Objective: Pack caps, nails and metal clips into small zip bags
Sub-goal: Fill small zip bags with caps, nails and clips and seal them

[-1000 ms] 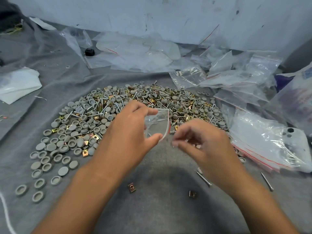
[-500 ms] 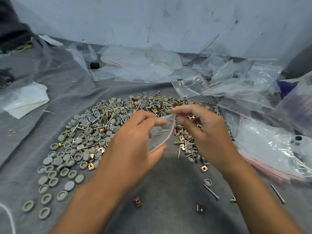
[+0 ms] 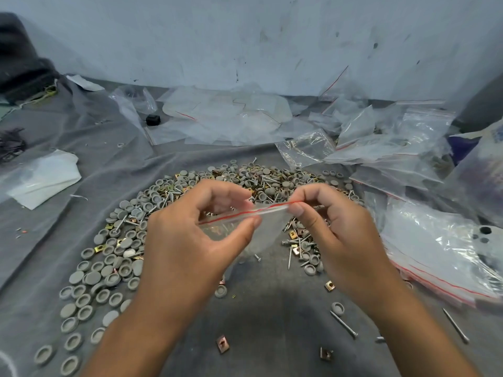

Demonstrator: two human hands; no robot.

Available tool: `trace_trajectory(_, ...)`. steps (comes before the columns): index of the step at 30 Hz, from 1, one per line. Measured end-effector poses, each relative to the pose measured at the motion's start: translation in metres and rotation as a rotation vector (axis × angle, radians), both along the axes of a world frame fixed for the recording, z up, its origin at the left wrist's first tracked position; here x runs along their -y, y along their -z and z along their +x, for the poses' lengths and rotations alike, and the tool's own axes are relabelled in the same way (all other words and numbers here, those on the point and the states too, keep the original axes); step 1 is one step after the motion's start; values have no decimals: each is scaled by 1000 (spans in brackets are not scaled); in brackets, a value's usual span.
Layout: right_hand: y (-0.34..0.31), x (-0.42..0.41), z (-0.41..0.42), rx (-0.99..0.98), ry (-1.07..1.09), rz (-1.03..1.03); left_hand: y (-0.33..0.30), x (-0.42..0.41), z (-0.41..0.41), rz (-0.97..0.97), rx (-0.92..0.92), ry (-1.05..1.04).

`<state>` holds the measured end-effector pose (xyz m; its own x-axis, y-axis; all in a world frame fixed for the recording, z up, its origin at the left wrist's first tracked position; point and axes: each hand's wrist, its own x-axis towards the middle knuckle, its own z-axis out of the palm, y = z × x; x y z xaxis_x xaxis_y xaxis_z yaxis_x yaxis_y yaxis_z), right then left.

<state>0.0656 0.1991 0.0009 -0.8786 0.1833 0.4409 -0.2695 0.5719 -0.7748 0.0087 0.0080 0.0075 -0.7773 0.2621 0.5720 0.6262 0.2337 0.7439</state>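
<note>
Clear plastic zip bag (image 3: pixel 246 227), held above the pile of caps (image 3: pixel 130 238): our left hand (image 3: pixel 190 240) and right hand (image 3: pixel 334 229) pinch its red-lined strip; sealing appears underway, so next we press along it.

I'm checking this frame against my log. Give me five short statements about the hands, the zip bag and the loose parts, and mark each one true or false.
1. Both hands pinch the small zip bag along its red-lined top edge. True.
2. The right hand holds a nail. False: it pinches the bag's top edge.
3. Grey caps lie spread on the grey cloth. True.
4. The left hand rests flat on the cloth. False: it is raised and grips the bag.
5. A pile of clear bags lies to the left of the hands. False: it lies to the right, beyond them.
</note>
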Motion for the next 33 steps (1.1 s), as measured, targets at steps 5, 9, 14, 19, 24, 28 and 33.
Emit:
trace_trajectory(5, -1, 13, 6, -117, 95, 83, -5, -5, 4, 73, -30, 0)
trace_trajectory(9, -4, 17, 7, -129, 6, 61, -6, -7, 8, 124, -7, 22)
trace_trajectory(14, -6, 16, 8, -137, -17, 64, -6, -8, 8, 197, 83, 89)
trace_trajectory(19, -6, 11, 8, -114, 6, -1, -9, -7, 5, 284, 217, 144)
trace_trajectory(24, -4, 5, 7, -124, 34, -25, -9, -6, 2, 300, 176, 121)
trace_trajectory(28, -1, -1, 5, -128, 23, -144, -9, -5, 1, 324, 215, 119)
trace_trajectory(33, 0, -13, 4, -120, 23, -222, -9, -1, -2, 339, 185, 160)
